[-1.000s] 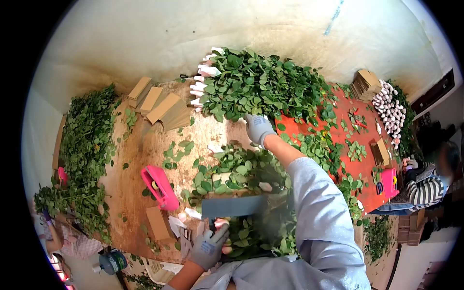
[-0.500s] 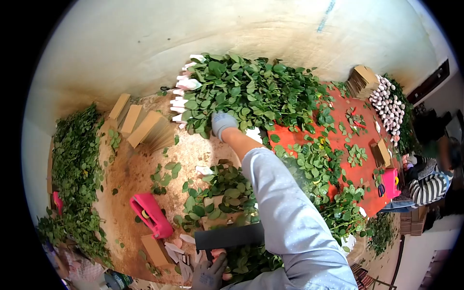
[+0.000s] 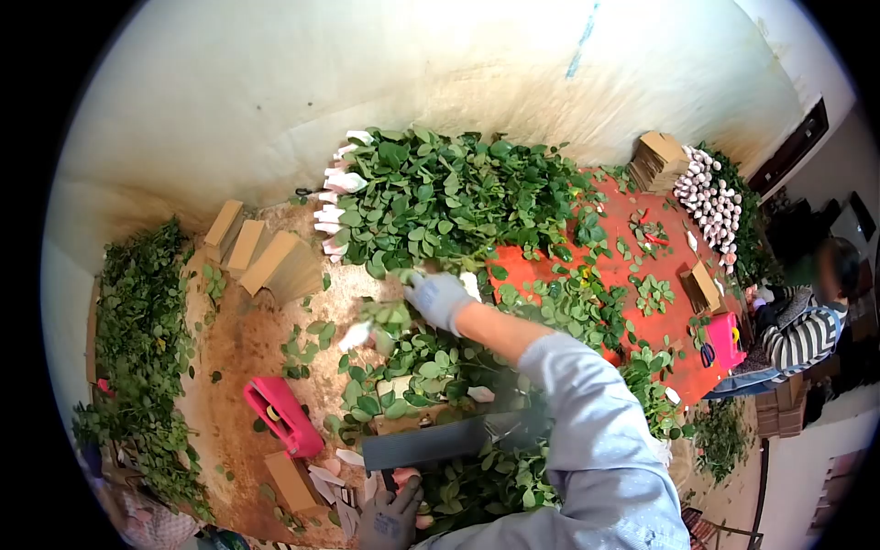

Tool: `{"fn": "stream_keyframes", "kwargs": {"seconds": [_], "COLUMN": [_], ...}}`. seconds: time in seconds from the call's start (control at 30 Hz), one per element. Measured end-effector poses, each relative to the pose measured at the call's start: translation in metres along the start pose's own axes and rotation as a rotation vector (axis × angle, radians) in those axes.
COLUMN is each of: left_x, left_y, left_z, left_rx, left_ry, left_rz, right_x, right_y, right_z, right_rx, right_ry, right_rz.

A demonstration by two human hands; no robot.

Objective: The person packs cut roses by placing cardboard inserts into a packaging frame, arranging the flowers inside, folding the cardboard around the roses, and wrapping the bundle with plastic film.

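My right hand (image 3: pixel 438 299), in a grey glove, is over the worktable just below a thick row of leafy rose stems (image 3: pixel 458 192) with white-wrapped heads. Its fingers are curled at a blurred leafy stem with a white-wrapped rose head (image 3: pixel 356 336), apparently gripping it; the exact hold is smeared. My left hand (image 3: pixel 389 521), also gloved, is at the bottom edge with its fingers around a pink rose (image 3: pixel 403 476). Just above it lies a dark grey bar (image 3: pixel 426 444). More leafy stems (image 3: pixel 486 481) lie under my right forearm.
A pink tape dispenser (image 3: pixel 284 417) stands on the brown table (image 3: pixel 229 348). Folded cardboard pieces (image 3: pixel 275 261) stand behind it. Loose leaves lie over the red surface (image 3: pixel 610 266). Wrapped roses (image 3: pixel 710 206) are stacked at the far right, near a person in a striped sleeve (image 3: pixel 802 348).
My right hand has drawn back from the rose row, downward to the nearer leaves, which now blur beside it. My left hand stays at the pink rose. The view has shifted slightly.
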State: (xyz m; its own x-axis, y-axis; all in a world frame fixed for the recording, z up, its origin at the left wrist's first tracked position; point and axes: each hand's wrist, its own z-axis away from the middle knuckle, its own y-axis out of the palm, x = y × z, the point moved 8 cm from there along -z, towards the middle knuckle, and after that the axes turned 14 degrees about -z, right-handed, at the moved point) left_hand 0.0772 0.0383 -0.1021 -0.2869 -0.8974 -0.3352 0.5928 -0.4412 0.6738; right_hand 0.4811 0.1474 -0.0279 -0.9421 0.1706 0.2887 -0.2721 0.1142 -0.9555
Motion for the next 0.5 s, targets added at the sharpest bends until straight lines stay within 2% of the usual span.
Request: {"fn": "stream_keyframes", "kwargs": {"seconds": [0.03, 0.1, 0.13, 0.2, 0.27, 0.3, 0.4, 0.47, 0.5], "left_x": [-0.002, 0.010, 0.016, 0.006, -0.013, -0.019, -0.033, -0.055, -0.053], "left_y": [0.009, -0.006, -0.045, -0.052, -0.018, -0.007, 0.022, 0.081, 0.075], "left_z": [-0.005, -0.014, -0.027, -0.028, -0.011, -0.004, 0.012, 0.036, 0.033], "left_rx": [-0.012, -0.021, -0.106, -0.185, -0.208, -0.218, -0.214, -0.280, -0.286], "left_ry": [-0.053, -0.102, 0.070, 0.252, 0.382, 0.428, 0.525, 0.902, 0.898], "left_rz": [-0.024, -0.057, -0.515, -0.979, -1.092, -1.130, -1.267, -1.947, -1.946], "right_x": [0.008, 0.024, 0.041, 0.074, 0.103, 0.109, 0.094, 0.059, 0.039], "right_y": [-0.013, -0.024, -0.036, -0.053, -0.060, -0.051, -0.033, -0.006, 0.006], "right_z": [0.016, 0.041, 0.054, 0.076, 0.089, 0.092, 0.093, 0.082, 0.074], "right_rx": [0.076, 0.044, -0.013, -0.044, -0.043, 0.020, 0.048, 0.156, 0.283], "right_ry": [0.003, -0.047, -0.111, -0.161, -0.181, -0.137, -0.072, 0.016, 0.129], "right_rz": [0.026, 0.036, 0.032, 0.047, 0.025, 0.109, 0.031, -0.006, 0.026]}}
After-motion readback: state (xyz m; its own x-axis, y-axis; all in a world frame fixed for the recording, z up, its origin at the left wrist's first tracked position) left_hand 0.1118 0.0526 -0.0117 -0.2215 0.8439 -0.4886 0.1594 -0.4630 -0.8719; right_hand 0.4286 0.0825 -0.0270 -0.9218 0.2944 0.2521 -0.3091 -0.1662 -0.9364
